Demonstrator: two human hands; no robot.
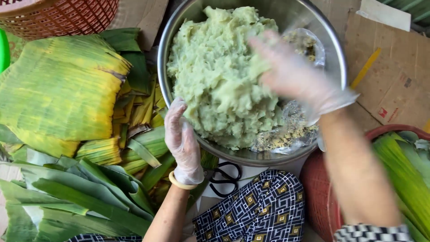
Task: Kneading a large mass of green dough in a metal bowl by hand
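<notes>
The right forearm [358, 179] fills the near right of the view, running up to the right hand [295, 74]. That hand wears a thin clear glove and is blurred; its fingers are spread and lie over the right side of the dough [219, 76], a pale green, lumpy mass. Whether it grips any dough cannot be told.

The left hand [181, 141], gloved likewise, with a pale bangle [180, 183] at the wrist, has its fingers together and curled lightly at the bowl [329, 49] rim, touching the metal on the near left side. It holds nothing that shows.

The dough heaps up inside the steel bowl, filling most of it. A clear bag [291, 130] with crumbly yellowish stuff lies in the bowl to the right of the dough, under the right hand.

Black scissors [224, 179] lie just below the bowl, beside a patterned knee [260, 210]. Banana leaves [62, 85] pile up to the left, some yellowed. A red basket [322, 197] with green stalks stands at right, cardboard [394, 76] beyond it.
</notes>
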